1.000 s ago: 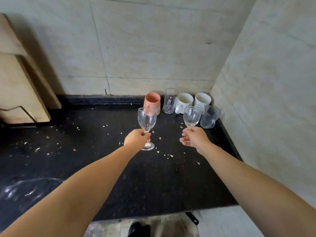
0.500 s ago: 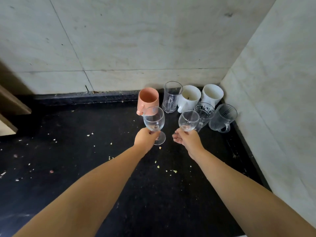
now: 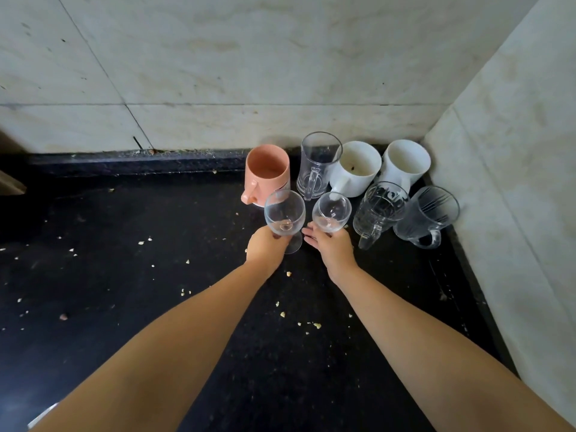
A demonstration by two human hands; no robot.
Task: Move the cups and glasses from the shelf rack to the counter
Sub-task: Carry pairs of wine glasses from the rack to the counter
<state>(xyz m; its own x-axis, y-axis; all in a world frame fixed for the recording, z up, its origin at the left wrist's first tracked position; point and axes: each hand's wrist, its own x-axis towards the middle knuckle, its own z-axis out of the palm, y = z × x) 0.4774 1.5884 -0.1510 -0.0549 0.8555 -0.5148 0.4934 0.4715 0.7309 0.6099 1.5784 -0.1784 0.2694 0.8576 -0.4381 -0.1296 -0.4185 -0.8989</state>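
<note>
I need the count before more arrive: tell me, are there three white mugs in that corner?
No: only two white mugs stand against the back wall, beside a pink mug and clear glass mugs.

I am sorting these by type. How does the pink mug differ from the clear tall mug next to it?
The pink mug is opaque; the clear tall mug is see-through glass. The pink mug is wider, the clear tall mug narrower. The pink mug's handle points left-front; the clear tall mug's points to the front. Both stand upright on the counter by the wall, apparently empty.
</note>
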